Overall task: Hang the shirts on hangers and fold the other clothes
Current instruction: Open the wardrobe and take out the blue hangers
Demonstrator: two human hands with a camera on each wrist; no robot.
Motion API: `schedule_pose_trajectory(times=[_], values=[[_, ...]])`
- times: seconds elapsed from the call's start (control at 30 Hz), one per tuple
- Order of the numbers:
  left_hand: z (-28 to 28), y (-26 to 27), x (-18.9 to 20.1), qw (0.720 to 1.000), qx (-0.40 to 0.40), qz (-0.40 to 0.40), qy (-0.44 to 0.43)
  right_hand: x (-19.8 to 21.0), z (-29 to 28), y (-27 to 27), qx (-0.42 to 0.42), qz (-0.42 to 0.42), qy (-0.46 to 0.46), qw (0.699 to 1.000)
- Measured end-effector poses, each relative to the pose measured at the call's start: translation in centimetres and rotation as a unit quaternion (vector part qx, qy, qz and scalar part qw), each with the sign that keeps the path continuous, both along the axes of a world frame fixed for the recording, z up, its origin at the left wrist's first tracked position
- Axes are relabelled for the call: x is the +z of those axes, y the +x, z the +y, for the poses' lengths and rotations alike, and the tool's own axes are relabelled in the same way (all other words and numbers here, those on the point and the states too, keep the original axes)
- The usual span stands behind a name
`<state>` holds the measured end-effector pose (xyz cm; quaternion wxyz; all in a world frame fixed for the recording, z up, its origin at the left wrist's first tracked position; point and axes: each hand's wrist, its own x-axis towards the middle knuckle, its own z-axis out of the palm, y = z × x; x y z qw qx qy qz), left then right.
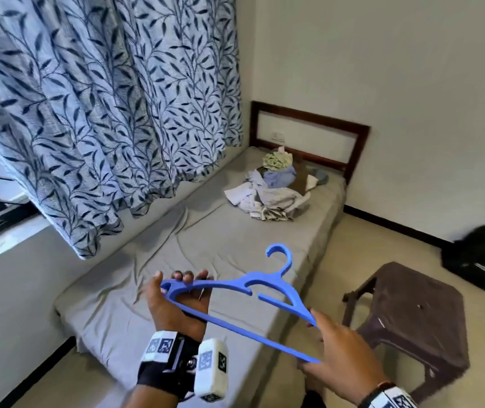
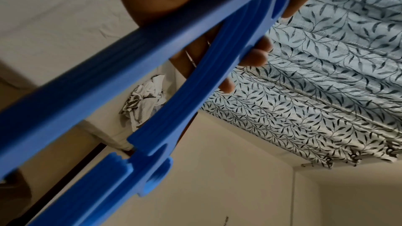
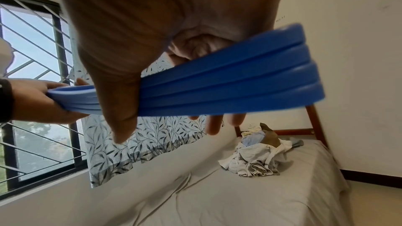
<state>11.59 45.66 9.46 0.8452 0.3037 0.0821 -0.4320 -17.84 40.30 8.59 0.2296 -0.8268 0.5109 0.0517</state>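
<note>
Holding the stack of blue hangers (image 1: 247,285) with both hands, you stand at the near end of the bed (image 1: 158,260). Your left hand (image 1: 176,301) has its thumb and fingers curled round one end of the stack. Your right hand (image 1: 341,346) grips the other end, thumb on top and fingers under. In the right wrist view the stack looks like four hangers pressed flat together, but the edges blur, so the count may be off.

The pile of clothes (image 1: 273,187) lies at the far end of the bed, at about one o'clock from your hands and well apart from them. It sits just in front of the wooden headboard (image 1: 309,128). Nothing from it is hung or folded yet. The leafy curtain (image 1: 102,113) hangs at about eleven o'clock. A brown plastic stool (image 1: 412,313) stands at about three o'clock, near your right hand.

Here is what could go wrong. If you pull one hanger free, the hooks may catch on each other, and the rest could slip and fall on the floor. If one hand lets go too soon, the stack could fan out and drop. The stool is close, so a wide swing of the long bar could knock it. Shirts are mixed in with the other clothes, so you might grab the wrong thing.
</note>
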Motion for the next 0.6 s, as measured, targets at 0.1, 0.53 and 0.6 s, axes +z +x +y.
schedule_pose_trajectory(times=[0.1,0.53,0.6], values=[[-7.0,-1.4,1.3,0.999,0.019,-0.024,-0.014,-1.9,-9.0,-1.8,0.028,-0.016,0.023,0.999],[-27.4,-7.5,5.2,0.991,0.116,-0.041,0.049,-0.7,-33.5,-7.8,0.099,-0.068,-0.001,0.993],[-29.4,-7.4,5.7,0.990,0.123,-0.041,0.051,-0.1,-35.5,-7.6,0.101,-0.074,0.008,0.992]])
